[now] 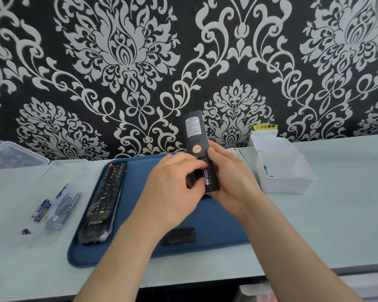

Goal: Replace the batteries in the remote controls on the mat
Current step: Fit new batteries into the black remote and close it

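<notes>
My right hand (229, 179) holds a black remote (195, 136) upright above the blue mat (140, 192), its back facing me and the battery bay uncovered. One purple battery (207, 176) sits in the bay. My left hand (172, 190) has its fingertips at the bay beside that battery; I cannot tell whether it holds anything. A second black remote (103, 203) lies face up on the mat's left side. A black battery cover (179, 235) lies on the mat near its front edge. A white remote (235, 154) peeks out behind my right hand.
Several loose blue batteries (42, 209) and a clear wrapper (61, 208) lie on the table left of the mat. A clear box (11, 155) stands at far left. An open white box (286, 171) stands right of the mat. Patterned wall behind.
</notes>
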A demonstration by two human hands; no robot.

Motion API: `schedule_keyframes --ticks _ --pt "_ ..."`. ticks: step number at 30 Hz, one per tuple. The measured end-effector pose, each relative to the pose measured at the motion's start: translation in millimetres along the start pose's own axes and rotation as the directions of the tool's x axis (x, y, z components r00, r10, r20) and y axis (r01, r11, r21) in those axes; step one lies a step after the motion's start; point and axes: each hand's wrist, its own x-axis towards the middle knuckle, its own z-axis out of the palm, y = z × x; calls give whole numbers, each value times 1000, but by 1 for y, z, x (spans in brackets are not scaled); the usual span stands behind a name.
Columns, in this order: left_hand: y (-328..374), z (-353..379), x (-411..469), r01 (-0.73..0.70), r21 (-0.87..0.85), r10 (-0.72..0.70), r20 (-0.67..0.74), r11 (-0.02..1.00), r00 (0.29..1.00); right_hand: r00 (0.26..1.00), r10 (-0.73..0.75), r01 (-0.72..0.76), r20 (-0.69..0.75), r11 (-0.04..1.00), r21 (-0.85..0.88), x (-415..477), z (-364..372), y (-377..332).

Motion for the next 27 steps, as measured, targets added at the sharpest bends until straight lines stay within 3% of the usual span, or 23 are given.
schedule_keyframes --ticks 7,19,27 --pt "-3 -3 2 -70 67 62 112 995 992 1000 -27 27 -4 998 -64 -3 1 -1" --pt "-4 -1 4 -139 97 128 119 985 985 996 -9 -2 -92 994 -112 -2 5 7" --pt "-6 6 4 -178 25 180 -87 984 980 981 83 -69 -177 994 82 -3 8 2"
